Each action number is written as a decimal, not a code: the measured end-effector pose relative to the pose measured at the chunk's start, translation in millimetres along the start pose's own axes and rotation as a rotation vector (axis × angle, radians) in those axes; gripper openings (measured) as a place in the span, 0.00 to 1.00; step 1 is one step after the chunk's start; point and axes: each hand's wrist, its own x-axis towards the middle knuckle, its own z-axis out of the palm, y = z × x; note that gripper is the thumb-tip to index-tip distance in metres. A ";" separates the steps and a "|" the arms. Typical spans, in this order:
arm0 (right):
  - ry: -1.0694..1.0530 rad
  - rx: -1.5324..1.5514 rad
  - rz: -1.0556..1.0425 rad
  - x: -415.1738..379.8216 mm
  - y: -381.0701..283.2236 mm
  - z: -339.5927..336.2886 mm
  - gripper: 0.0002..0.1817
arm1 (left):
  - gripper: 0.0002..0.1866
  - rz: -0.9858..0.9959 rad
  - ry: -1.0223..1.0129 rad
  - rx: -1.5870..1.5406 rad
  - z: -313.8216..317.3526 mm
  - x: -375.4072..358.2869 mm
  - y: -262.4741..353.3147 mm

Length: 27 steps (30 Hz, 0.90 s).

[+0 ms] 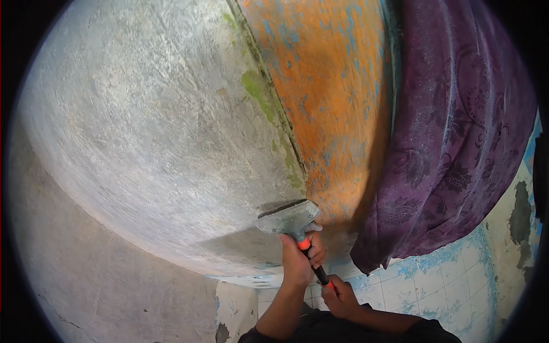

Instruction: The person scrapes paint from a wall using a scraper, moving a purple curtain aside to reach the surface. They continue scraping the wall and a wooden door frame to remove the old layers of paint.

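A long-handled scraper [291, 220] with a wide, dusty grey head and a black and orange handle is held up in front of me. Its blade edge lies close against the bare grey wall [154, 114], just below the lower end of the wall's edge strip. My left hand [300, 260] wraps round the upper handle, right under the head. Lower down, my right hand [338, 294] grips the orange end of the handle. Patches of green paint [257, 94] remain along the wall's right edge.
Right of the grey wall is an orange door-like panel [331, 86] with worn blue streaks. A purple patterned curtain [446, 143] hangs beside it. White floor tiles [406, 288] marked with blue paint lie below, and another bare wall [126, 280] stands at lower left.
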 end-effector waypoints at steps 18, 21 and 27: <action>-0.061 -0.161 0.101 -14.9 0.1 16.8 0.17 | 0.37 -0.026 0.026 -0.161 -40.6 -22.2 -5.7; -0.131 -0.219 0.139 -18.0 -3.8 31.6 0.21 | 0.36 -0.007 0.077 -0.264 -63.8 -32.1 12.2; 0.124 -0.244 -0.068 -6.5 -35.2 68.7 0.23 | 0.36 0.050 -0.153 -0.211 -47.1 -18.5 73.8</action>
